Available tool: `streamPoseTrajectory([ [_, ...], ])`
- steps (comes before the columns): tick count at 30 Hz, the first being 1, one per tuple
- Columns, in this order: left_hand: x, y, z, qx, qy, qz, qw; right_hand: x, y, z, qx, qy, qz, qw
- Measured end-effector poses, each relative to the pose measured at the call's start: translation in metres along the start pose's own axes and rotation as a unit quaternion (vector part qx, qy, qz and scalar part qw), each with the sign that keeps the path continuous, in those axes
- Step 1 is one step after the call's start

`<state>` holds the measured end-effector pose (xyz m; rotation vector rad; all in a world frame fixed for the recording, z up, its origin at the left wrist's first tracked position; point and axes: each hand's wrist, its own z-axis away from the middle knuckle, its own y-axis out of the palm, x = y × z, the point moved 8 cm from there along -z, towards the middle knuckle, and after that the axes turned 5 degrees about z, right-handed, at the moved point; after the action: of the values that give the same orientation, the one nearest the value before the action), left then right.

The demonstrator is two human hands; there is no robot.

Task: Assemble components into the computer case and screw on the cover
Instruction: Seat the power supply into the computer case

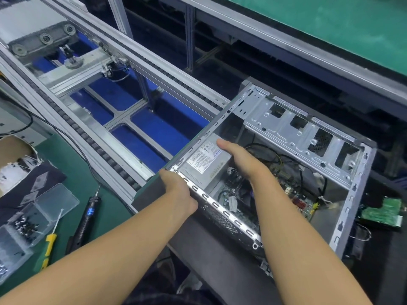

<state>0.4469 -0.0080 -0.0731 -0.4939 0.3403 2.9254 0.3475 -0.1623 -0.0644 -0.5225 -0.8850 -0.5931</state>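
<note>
My right hand (239, 160), fingers straight and together, presses the power supply (203, 160) sideways — its long axis along the computer case (346, 211) wall — towards the corner my left hand (179, 190) grips.

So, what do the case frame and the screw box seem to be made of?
The case frame looks like bare sheet metal, probably steel: dull silver, stamped cutouts. The screw box seems clear plastic: screws show through its walls.

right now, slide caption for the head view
The left hand grips the rim of the computer case while the right hand rests against the power supply in its corner.
</note>
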Motion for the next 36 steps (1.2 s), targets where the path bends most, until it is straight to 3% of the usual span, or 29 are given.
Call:
streamPoseTrajectory([
  [6,0.0,-0.002,0.005,0.013,0.002,0.004,1.0,0.012,-0.007,0.005,-0.046,-0.055,0.019,0.997],
  [16,-0.004,0.0,0.011,0.007,0.017,-0.02,1.0,0.016,-0.004,0.012,-0.036,-0.039,0.073,0.996],
  [21,-0.003,0.001,0.007,0.016,0.005,-0.021,1.0,0.012,-0.006,0.01,-0.066,-0.047,0.06,0.995],
  [36,-0.007,0.002,0.0,-0.011,0.011,-0.017,1.0,0.006,-0.004,0.0,-0.038,-0.009,0.046,0.998],
])
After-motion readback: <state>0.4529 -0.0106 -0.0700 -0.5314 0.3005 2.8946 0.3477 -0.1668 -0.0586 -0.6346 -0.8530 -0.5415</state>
